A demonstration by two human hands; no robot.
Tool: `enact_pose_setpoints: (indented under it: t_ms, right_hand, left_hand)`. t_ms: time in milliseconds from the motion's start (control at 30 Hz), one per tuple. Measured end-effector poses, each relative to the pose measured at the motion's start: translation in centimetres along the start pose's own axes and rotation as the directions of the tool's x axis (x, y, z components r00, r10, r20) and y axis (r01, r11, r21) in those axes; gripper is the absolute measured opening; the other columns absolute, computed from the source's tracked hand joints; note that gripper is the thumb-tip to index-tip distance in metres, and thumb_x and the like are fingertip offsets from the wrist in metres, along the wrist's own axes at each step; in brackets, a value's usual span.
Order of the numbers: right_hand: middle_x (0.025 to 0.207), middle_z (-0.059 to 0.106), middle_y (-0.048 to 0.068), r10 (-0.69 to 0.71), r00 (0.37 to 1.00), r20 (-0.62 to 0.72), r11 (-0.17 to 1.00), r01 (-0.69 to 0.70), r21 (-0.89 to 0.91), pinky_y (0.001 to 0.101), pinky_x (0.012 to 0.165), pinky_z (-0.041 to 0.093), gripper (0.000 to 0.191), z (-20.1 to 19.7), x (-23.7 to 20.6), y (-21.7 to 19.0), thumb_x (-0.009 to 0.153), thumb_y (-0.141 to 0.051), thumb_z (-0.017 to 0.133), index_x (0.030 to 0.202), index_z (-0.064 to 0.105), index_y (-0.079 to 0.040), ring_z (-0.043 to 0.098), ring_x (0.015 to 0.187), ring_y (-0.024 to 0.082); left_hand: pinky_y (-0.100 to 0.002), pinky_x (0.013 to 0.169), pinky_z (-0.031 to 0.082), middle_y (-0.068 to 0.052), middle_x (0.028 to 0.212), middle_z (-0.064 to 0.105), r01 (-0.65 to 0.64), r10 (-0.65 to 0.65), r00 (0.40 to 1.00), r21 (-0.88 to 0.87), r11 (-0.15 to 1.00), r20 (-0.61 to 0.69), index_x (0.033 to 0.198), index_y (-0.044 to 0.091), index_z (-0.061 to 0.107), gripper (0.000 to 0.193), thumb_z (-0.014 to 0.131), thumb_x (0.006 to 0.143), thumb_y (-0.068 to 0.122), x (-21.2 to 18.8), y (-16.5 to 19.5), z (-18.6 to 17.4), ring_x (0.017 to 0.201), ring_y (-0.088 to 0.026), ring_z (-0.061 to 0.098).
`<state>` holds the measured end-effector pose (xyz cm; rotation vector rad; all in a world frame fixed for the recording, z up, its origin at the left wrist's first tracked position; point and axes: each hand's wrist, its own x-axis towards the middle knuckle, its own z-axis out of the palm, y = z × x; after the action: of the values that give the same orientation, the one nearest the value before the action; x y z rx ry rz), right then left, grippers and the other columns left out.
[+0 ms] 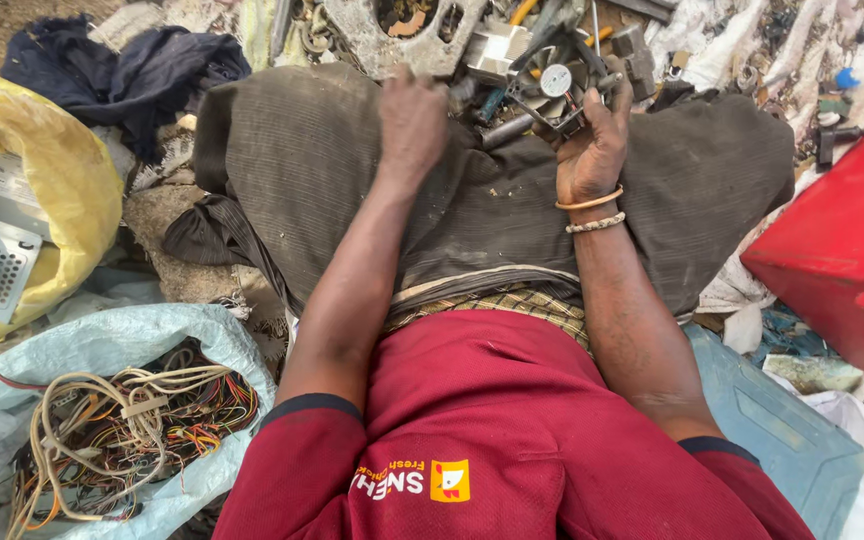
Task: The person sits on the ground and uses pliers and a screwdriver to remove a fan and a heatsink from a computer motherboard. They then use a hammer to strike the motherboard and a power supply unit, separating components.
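My right hand (592,140) grips a small black cooling fan (552,82) with a round silver hub, held above my lap at the upper middle. My left hand (412,115) reaches forward, fingers curled down over the scrap pile just beyond my knees; what it touches is hidden under the fingers. Both forearms stretch out from a dark red shirt across a grey-brown cloth (302,170) covering my legs. Two bracelets circle my right wrist.
Metal scrap and a grey perforated plate (422,40) lie ahead. A pale sack of coloured wires (122,420) sits at lower left, a yellow sack with metal casings (12,200) at left, a dark cloth (122,70) at upper left, a red box (842,250) at right.
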<state>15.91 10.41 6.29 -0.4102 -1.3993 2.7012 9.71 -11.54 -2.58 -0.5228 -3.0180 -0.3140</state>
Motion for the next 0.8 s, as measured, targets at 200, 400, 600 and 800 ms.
enact_pose_setpoints:
  t_ms: [200, 400, 600, 800]
  right_hand:
    - [0.132, 0.067, 0.015, 0.027, 0.999, 0.027, 0.997, -0.025, -0.070, 0.0454, 0.087, 0.066, 0.046, 0.4, -0.2, 0.8, 0.105, -0.020, 0.063, 0.146, 0.045, -0.008, 0.072, 0.114, 0.027]
    - [0.134, 0.064, 0.009, 0.179, 0.960, 0.216, 0.983, -0.185, 0.009, 0.0428, 0.106, 0.056, 0.044, 1.3, -0.4, 2.8, 0.109, -0.028, 0.067, 0.146, 0.053, -0.009, 0.065, 0.123, 0.023]
    - [0.136, 0.067, 0.012, 0.255, 0.925, 0.280, 0.944, -0.176, -0.279, 0.0392, 0.099, 0.057, 0.055, 2.8, -1.7, 3.2, 0.106, -0.042, 0.061, 0.150, 0.047, -0.012, 0.067, 0.121, 0.024]
    - [0.125, 0.069, 0.019, 0.287, 0.875, 0.390, 0.938, -0.174, -0.299, 0.0391, 0.095, 0.059, 0.052, 3.2, -2.2, 3.4, 0.115, -0.038, 0.062, 0.151, 0.050, -0.002, 0.070, 0.110, 0.029]
  left_hand:
    - [-0.044, 0.094, 0.062, 0.009, 0.136, 0.052, 0.102, -0.271, 0.956, -0.994, -0.046, 0.111, 0.100, 0.012, 0.080, 0.024, 0.076, 0.092, 0.035, -1.0, -0.6, -4.4, 0.131, -0.024, 0.052]
    - [-0.037, 0.091, 0.056, -0.009, 0.109, 0.073, 0.237, -0.082, 0.964, -0.955, -0.178, 0.254, 0.110, 0.005, 0.082, 0.038, 0.083, 0.088, 0.036, -3.3, 1.8, -5.4, 0.102, -0.019, 0.066]
    - [-0.036, 0.070, 0.063, -0.007, 0.099, 0.076, 0.095, -0.469, 0.875, -0.993, -0.075, 0.119, 0.115, 0.003, 0.076, 0.042, 0.077, 0.090, 0.036, -6.6, -2.7, -8.5, 0.085, -0.018, 0.073]
    - [-0.041, 0.078, 0.057, -0.012, 0.098, 0.073, 0.255, -0.527, 0.563, -0.472, 0.844, -0.637, 0.106, 0.003, 0.073, 0.020, 0.073, 0.092, 0.018, -19.6, -19.3, -16.2, 0.086, -0.026, 0.071]
